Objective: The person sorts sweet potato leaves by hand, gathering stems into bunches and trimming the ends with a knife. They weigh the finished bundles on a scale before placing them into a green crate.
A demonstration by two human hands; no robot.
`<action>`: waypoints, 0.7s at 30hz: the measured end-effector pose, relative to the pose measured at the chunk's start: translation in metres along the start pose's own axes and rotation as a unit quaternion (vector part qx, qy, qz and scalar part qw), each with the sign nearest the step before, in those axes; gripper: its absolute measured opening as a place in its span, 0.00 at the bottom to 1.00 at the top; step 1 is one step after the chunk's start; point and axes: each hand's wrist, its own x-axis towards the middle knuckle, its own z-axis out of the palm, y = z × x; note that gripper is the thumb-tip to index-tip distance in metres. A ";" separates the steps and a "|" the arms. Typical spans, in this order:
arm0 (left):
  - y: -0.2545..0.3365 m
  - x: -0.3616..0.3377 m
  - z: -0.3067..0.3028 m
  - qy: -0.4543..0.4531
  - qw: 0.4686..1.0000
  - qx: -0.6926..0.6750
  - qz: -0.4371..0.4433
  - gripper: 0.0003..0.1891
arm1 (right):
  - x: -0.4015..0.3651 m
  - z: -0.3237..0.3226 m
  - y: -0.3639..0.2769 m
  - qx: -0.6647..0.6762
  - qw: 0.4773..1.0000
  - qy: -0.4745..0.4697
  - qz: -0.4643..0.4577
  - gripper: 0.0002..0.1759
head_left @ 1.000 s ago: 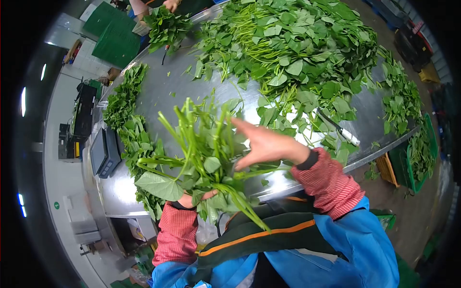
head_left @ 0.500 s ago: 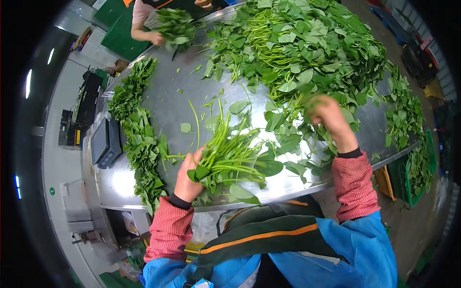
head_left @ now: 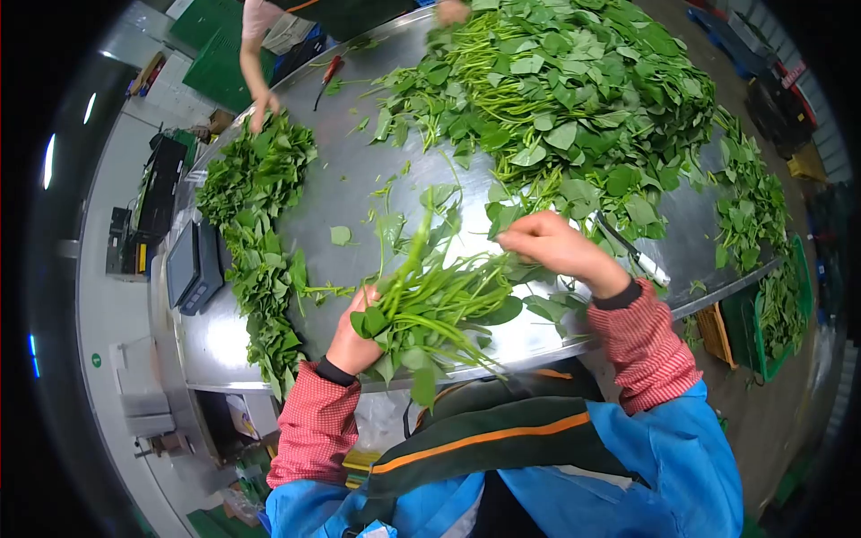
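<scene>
My left hand (head_left: 355,334) is wrapped round a bunch of leafy green stems (head_left: 439,300), held above the near part of the metal table (head_left: 336,193). The cut stems and some loose leaves fan out to the right of it. My right hand (head_left: 560,251) is closed in a pinch at the right end of the bunch; what lies between its fingertips is too small to make out. Behind it rises a large pile of leafy stems (head_left: 583,99). A knife with a white handle (head_left: 647,265) lies on the table just right of my right hand.
Bundled greens (head_left: 260,269) line the table's left side, beside a dark scale (head_left: 194,267). A co-worker's hand (head_left: 264,106) touches the far bundle; another is at the pile's far edge. A red-handled knife (head_left: 332,70) lies at the back. A green crate (head_left: 762,354) stands at right.
My right hand has moved left and down from the pile to the bunch, uncovering the white-handled knife. The co-worker has laid a bunch on the left row. Stems in my left hand have shifted.
</scene>
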 end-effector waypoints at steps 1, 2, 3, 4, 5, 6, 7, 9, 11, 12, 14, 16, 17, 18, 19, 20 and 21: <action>0.003 0.002 0.003 0.017 1.000 -0.014 -0.010 0.23 | -0.003 -0.004 -0.002 0.030 0.998 0.056 0.004 0.21; 0.006 0.003 0.006 0.034 0.999 -0.027 -0.021 0.23 | -0.007 -0.010 -0.003 0.061 0.992 0.112 0.008 0.20; 0.007 0.003 0.007 0.049 0.997 -0.041 -0.032 0.24 | -0.012 -0.014 -0.003 0.092 0.981 0.169 0.013 0.19; 0.003 0.004 0.007 0.053 0.999 0.002 -0.002 0.31 | -0.016 -0.022 -0.009 0.214 0.957 0.194 -0.018 0.19; -0.001 0.002 0.007 0.065 0.998 0.020 -0.009 0.32 | -0.019 -0.031 -0.013 0.332 0.916 0.218 -0.049 0.18; -0.006 -0.001 0.008 0.074 0.996 0.039 -0.014 0.32 | -0.024 -0.038 -0.010 0.307 0.929 0.198 -0.059 0.16; -0.007 -0.001 0.008 0.083 0.995 0.050 -0.018 0.33 | -0.023 -0.030 -0.007 0.217 0.954 0.194 -0.065 0.16; -0.011 -0.002 0.007 0.101 0.992 0.072 -0.027 0.33 | -0.022 0.006 0.000 0.032 0.980 0.180 -0.073 0.18; -0.003 0.003 0.007 0.119 0.989 0.078 -0.035 0.33 | -0.019 0.031 -0.004 -0.086 0.990 0.107 0.038 0.21; 0.001 0.006 0.008 0.127 0.988 0.080 -0.038 0.33 | -0.014 0.042 -0.004 -0.076 0.991 0.113 0.017 0.21; 0.006 0.008 0.009 0.138 0.986 0.083 -0.040 0.34 | -0.006 0.052 -0.008 -0.081 0.991 0.108 0.008 0.21; 0.005 0.007 0.011 0.150 0.984 0.089 -0.035 0.34 | -0.010 0.052 -0.009 -0.081 0.987 0.134 -0.041 0.21; 0.003 0.006 0.011 0.155 0.983 0.092 -0.029 0.34 | -0.011 0.050 -0.010 -0.083 0.984 0.146 -0.066 0.20; 0.000 0.005 0.011 0.160 0.982 0.095 -0.024 0.34 | -0.013 0.037 -0.009 -0.069 0.981 0.172 -0.058 0.18; -0.003 0.000 0.010 0.159 0.982 0.097 -0.017 0.34 | -0.019 0.021 -0.013 0.047 0.971 0.226 -0.068 0.15; -0.007 -0.004 0.009 0.159 0.982 0.100 -0.009 0.35 | -0.029 -0.007 -0.025 0.166 0.957 0.234 0.034 0.12; -0.012 -0.007 0.009 0.159 0.983 0.091 -0.014 0.35 | -0.034 -0.030 -0.020 0.240 0.942 0.221 -0.077 0.12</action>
